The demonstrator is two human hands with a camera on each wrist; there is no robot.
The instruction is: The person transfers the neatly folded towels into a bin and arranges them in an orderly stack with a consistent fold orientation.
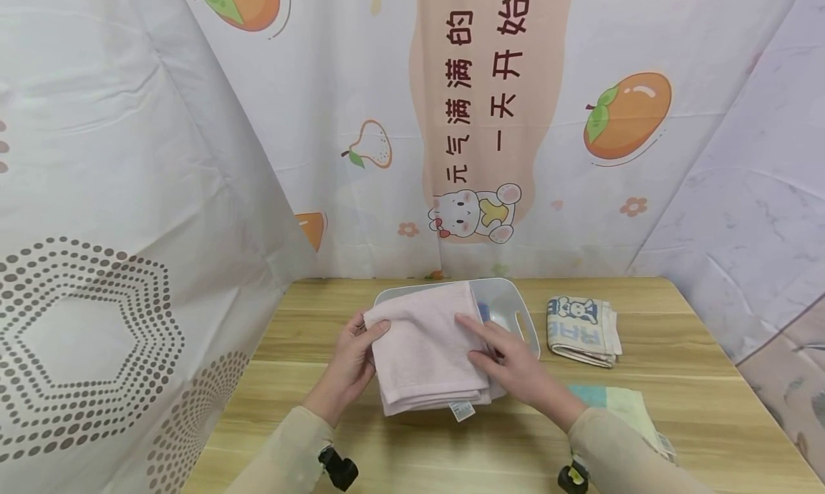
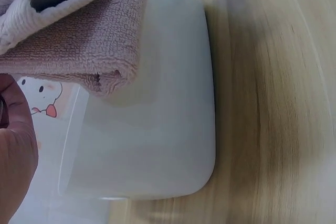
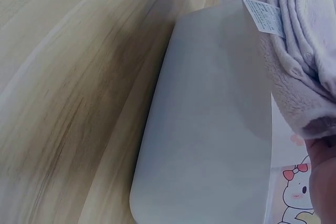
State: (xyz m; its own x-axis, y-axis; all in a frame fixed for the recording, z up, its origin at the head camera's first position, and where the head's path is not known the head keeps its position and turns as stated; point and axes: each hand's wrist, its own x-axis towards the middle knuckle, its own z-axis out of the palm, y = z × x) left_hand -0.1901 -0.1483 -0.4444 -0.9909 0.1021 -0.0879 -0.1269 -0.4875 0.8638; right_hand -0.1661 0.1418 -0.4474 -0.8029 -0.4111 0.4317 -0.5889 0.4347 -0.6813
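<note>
In the head view a folded pale pink towel (image 1: 428, 344) with a white label (image 1: 461, 409) is held above a light grey basket (image 1: 525, 322). My left hand (image 1: 351, 361) grips the towel's left edge, thumb on top. On the right side my right hand (image 1: 512, 358) holds the towel, with index finger and thumb lying on its upper face; the other fingers are partly hidden. In the left wrist view a towel corner (image 2: 113, 51) overhangs the basket's wall (image 2: 157, 129). The right wrist view shows the label (image 3: 265, 17) and the towel's stacked folds (image 3: 289, 72).
Right of the basket, a folded beige towel with a blue bear pattern (image 1: 580, 329) lies on the wooden table (image 1: 709, 401). Nearer, a yellow and teal towel (image 1: 621, 408) is partly covered by my right sleeve. Something blue (image 1: 483, 311) shows inside the basket. A printed curtain (image 1: 361, 71) hangs behind.
</note>
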